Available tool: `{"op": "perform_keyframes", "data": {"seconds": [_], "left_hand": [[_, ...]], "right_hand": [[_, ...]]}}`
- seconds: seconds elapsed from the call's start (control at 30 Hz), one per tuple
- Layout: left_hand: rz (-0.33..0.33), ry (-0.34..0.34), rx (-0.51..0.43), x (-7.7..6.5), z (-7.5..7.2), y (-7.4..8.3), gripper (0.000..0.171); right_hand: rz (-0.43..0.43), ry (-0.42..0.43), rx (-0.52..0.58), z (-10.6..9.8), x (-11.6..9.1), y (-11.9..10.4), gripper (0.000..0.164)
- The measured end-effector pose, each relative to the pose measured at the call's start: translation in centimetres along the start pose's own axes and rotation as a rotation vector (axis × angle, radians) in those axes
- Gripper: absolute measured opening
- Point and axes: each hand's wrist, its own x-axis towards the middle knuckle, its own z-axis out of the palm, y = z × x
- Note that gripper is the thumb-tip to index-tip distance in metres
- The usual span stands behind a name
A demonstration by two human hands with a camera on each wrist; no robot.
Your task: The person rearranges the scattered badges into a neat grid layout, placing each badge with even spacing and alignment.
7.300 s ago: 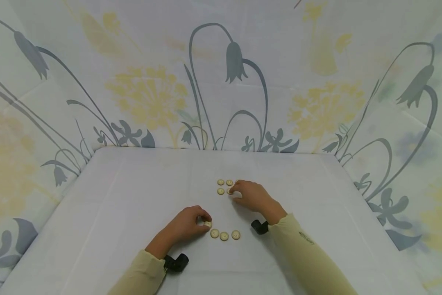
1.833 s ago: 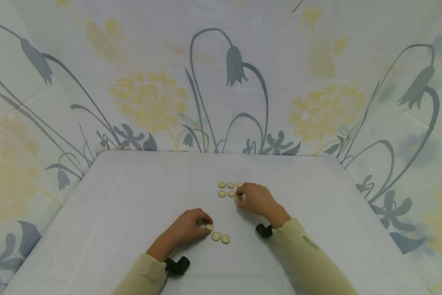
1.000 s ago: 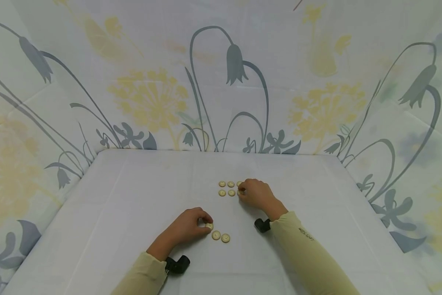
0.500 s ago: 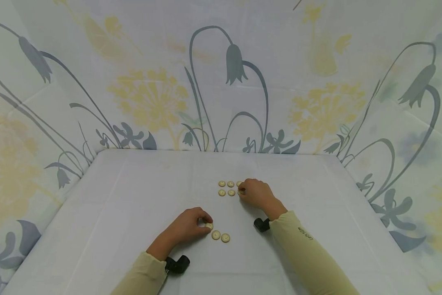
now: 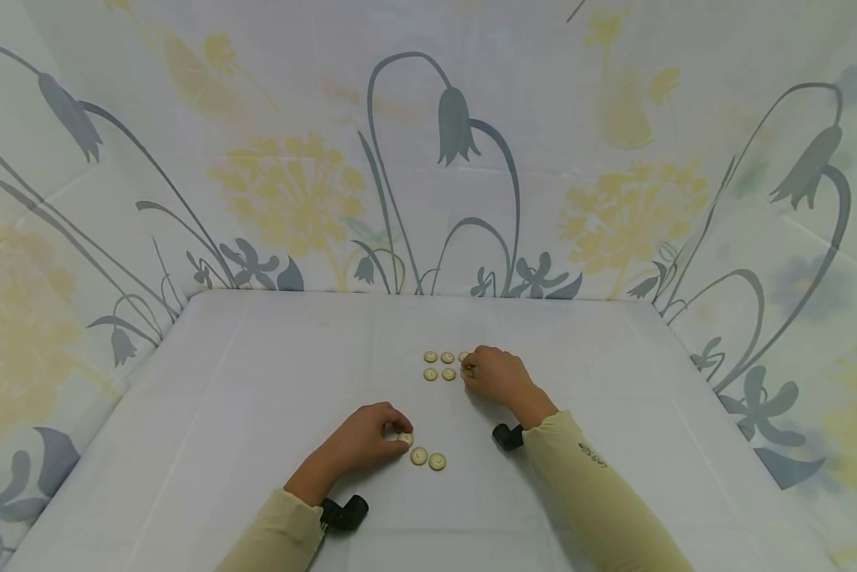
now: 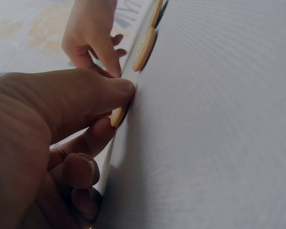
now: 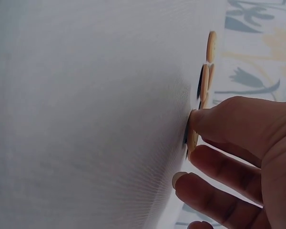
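Observation:
My left hand (image 5: 365, 435) pinches a pale round button (image 6: 117, 116) between thumb and index finger, down at the cloth. Two more buttons, a middle one (image 5: 418, 456) and a right one (image 5: 438, 461), lie just right of it in a short slanting line. Farther back, my right hand (image 5: 501, 376) has thumb and index finger on the edges of another button (image 7: 192, 131), lying flat at the right end of a front row. That row's other buttons (image 5: 448, 374) stay uncovered; fingers partly hide the right button (image 5: 463, 357) of the row behind.
A white cloth (image 5: 271, 357) covers the table. Behind and beside it hangs fabric (image 5: 457, 127) printed with grey and yellow flowers. Black cameras, one left (image 5: 345, 513) and one right (image 5: 507, 437), sit at the wrists, below pale yellow sleeves (image 5: 600, 485).
Over the longer span, the rightmost button left the near line, and the right hand shifted rightward, adding a button to the front row. During the last second both hands stay nearly still.

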Motion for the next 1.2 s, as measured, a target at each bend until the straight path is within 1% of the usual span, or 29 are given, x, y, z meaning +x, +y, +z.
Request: {"op": "perform_keyframes", "data": {"seconds": [0.37,0.67,0.83,1.2], "left_hand": [[-0.013,0.0,0.012,0.1,0.1,-0.1,0.017],[-0.026,0.0,0.0,0.0,0.3,-0.3,0.017],[-0.015,0.002,0.002,0.0,0.2,-0.2,0.017],[-0.001,0.003,0.01,0.0,0.2,-0.2,0.016]], "right_hand": [[0.005,-0.01,0.042,-0.8,-1.0,-0.2,0.023],[-0.033,-0.001,0.05,-0.9,-2.1,-0.5,0.022],[-0.044,-0.003,0.07,-0.9,-2.8,-1.0,0.024],[-0.098,-0.003,0.106,-0.8,-4.6,-2.4,0.026]]}}
